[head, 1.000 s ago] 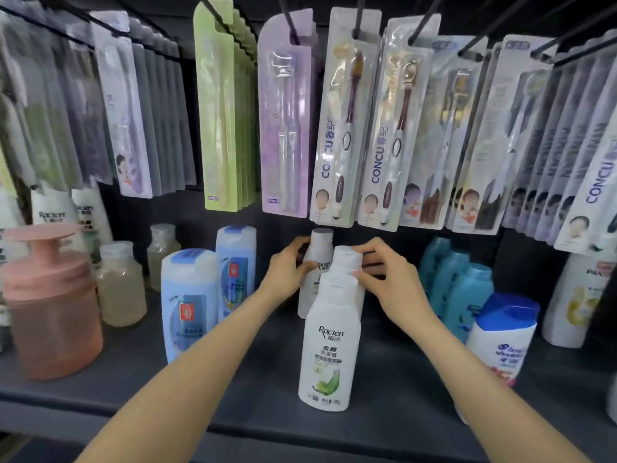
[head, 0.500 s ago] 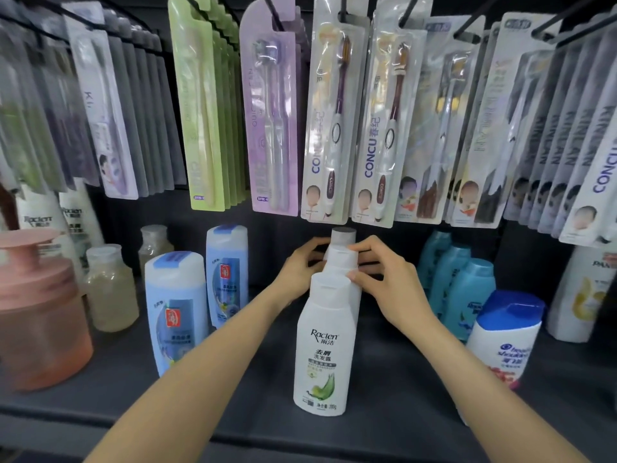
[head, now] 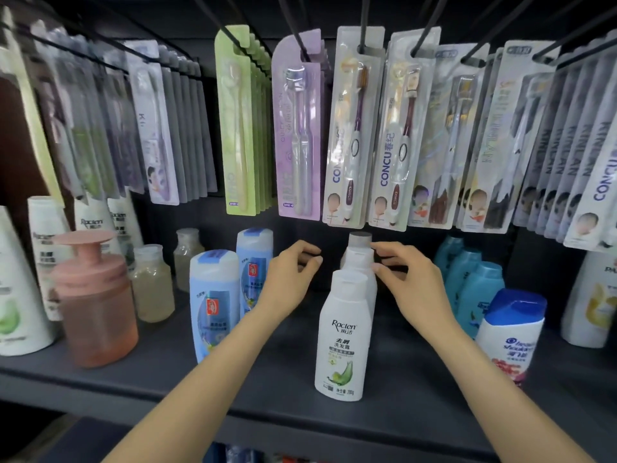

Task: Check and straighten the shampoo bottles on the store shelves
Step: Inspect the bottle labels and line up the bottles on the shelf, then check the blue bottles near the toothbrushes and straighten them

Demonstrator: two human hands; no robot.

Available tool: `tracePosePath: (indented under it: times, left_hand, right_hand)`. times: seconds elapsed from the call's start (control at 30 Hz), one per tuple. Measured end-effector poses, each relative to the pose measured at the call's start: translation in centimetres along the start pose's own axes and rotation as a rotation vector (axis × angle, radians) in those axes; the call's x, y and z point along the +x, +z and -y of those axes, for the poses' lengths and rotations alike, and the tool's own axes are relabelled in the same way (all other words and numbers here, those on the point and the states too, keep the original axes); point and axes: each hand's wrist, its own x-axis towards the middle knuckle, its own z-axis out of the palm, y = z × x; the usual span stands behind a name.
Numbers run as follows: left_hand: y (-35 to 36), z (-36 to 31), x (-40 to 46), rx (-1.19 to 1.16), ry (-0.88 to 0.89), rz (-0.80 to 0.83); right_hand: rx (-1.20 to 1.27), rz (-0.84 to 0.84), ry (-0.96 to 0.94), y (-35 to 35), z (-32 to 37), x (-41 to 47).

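Both arms reach forward, left hand (head: pixel 293 279) and right hand (head: pixel 409 282) loosely curled.

Shop aisle: carded toothbrush packs (head: pixel 347 128) on pegs, shampoo bottles (head: pixel 342 335) lined on shelf (head: pixel 267 389).

So we've let go now. A second ago both our hands were wrapped around the white bottles in the back of the row; now the left hand (head: pixel 293 279) has pulled off to the side with a clear gap, and the right hand (head: pixel 405 282) has backed away too, fingertips (head: pixel 377 267) just beside the middle bottle (head: pixel 359 259).
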Motion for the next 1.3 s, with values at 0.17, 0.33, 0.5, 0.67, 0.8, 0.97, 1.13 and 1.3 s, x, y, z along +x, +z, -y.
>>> tracePosePath:
  times: [0.17,0.33,0.5,0.67,0.8,0.97,1.13,1.3]
  left_hand:
    - [-3.6,-2.5,-3.3,0.093,0.119,-0.081]
    - [-7.8,-3.7,-5.4,0.338,0.319,-0.166]
    - [-13.5,-0.6,-6.1,0.497,0.397,-0.202]
    - [-16.9,3.0,-5.6,0.385,0.276,0.172]
    - [-18.3,4.0,-5.8,0.243,0.294,0.208]
    - [-20.0,5.7,-7.1,0.087,0.266,0.119]
    - [-21.4,6.0,-8.0,-0.017,0.152,-0.047]
    - [-22.5,6.5,-8.6,-0.158,0.067,-0.057]
  right_hand:
    - [-0.053,-0.09,-0.083,-0.8,4.4,-0.9]
    - [-0.016,-0.048,-0.13,1.4,9.8,-2.3]
    - [-0.016,0.158,-0.015,6.5,13.1,-3.8]
    - [0.059,0.254,0.225,11.6,14.0,-4.9]
    - [0.127,0.258,0.314,14.7,13.7,-6.6]
    - [0.125,0.181,0.253,17.3,14.3,-7.8]
    - [0.051,0.107,0.174,19.6,15.6,-8.3]
    - [0.051,0.139,0.177,20.1,15.4,-9.1]
